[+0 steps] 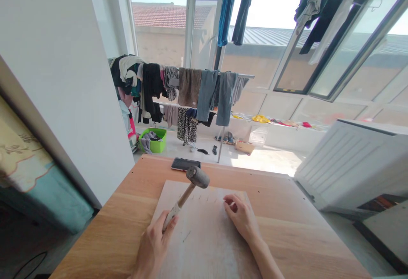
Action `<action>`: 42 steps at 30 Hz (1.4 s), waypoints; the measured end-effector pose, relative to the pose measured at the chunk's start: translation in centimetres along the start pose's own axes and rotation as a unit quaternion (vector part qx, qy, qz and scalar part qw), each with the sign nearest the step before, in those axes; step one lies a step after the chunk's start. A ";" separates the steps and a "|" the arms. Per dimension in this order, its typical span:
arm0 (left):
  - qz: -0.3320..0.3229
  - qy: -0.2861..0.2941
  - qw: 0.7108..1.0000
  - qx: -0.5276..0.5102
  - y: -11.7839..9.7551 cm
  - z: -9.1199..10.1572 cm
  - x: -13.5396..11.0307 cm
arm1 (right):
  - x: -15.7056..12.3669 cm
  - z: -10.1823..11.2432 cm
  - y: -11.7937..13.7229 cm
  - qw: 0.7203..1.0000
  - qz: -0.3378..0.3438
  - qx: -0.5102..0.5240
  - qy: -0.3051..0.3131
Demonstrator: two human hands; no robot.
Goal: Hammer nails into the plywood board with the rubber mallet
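Mallet in left hand

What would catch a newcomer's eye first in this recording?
Probably the mallet, gripped in the left hand with its dark head raised over the far part of a pale board on the wooden table. The right hand is at the board's right side, beside a row of thin, nail-like pins. Beyond the table, clothes crowd a drying rack before bright windows.
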State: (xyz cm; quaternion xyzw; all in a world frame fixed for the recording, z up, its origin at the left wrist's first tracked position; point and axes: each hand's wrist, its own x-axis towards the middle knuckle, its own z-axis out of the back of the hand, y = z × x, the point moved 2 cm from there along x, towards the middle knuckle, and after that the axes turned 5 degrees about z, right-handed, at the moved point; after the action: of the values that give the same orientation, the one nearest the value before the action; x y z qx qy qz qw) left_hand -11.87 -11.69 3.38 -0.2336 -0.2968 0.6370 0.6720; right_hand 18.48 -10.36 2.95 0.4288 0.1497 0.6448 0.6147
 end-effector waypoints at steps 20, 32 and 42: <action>-0.017 0.007 0.998 0.065 -0.3 -0.5 -0.2 | 0.1 -0.2 -0.2 1.000 -0.007 0.010 -0.011; -0.072 0.096 0.980 0.160 -5.9 -1.0 0.0 | 0.2 -0.1 -0.1 1.000 -0.019 0.012 -0.012; -0.115 0.082 0.960 0.241 -7.0 -2.2 -0.1 | -0.1 0.2 -0.2 1.000 -0.024 0.004 -0.019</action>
State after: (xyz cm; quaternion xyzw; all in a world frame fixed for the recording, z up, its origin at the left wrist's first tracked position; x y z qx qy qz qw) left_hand -5.28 -12.18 6.63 -0.0798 -0.1031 0.5867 0.7992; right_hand 18.72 -10.45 2.91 0.4399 0.1509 0.6212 0.6307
